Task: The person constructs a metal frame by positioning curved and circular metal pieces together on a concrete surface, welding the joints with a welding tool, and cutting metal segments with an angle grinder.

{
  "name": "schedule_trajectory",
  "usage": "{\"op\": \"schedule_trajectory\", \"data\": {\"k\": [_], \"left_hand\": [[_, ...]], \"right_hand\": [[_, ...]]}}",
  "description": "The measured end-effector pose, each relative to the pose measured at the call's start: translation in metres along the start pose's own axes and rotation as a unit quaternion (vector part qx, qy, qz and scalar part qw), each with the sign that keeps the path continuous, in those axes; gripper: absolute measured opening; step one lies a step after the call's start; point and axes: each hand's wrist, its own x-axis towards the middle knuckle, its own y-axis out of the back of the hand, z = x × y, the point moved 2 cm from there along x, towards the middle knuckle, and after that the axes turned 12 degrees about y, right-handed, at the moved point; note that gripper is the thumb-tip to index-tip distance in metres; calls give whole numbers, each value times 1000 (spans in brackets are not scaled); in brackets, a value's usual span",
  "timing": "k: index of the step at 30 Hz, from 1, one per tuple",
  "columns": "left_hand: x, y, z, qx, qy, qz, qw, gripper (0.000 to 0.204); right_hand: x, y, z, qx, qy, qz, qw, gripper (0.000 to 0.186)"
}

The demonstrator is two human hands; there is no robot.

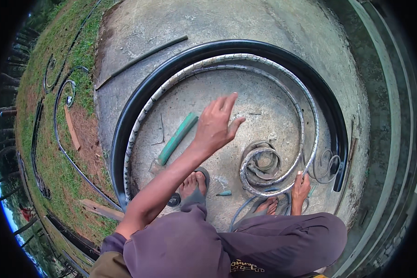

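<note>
My left hand is raised over the middle of the concrete, its fingers stretched out and the thumb apart, holding nothing. Low on the right, my right hand closes its fingers at the outer edge of a long curved tube wrapped in silvery strip with dark bands. This tube sweeps round in a big loop and curls into a tight spiral near my right foot. Inside the spiral sits a grey coiled strip. A thick black pipe arcs around the outside of the wrapped tube.
A green tube lies left of my left hand, inside the loop. A thin dark bar rests on the concrete at upper left. Curved black pieces and a wooden strip lie on the grass. A thin wire coil is at right.
</note>
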Motion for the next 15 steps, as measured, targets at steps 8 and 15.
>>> {"op": "schedule_trajectory", "data": {"k": [8,15], "left_hand": [[-80,-85,27,-80,2,-224,971,59],[-81,-107,28,-101,-26,-188,977,48]], "right_hand": [[8,26,-13,-159,128,95,974,43],[31,33,49,-99,66,-4,993,34]]}}
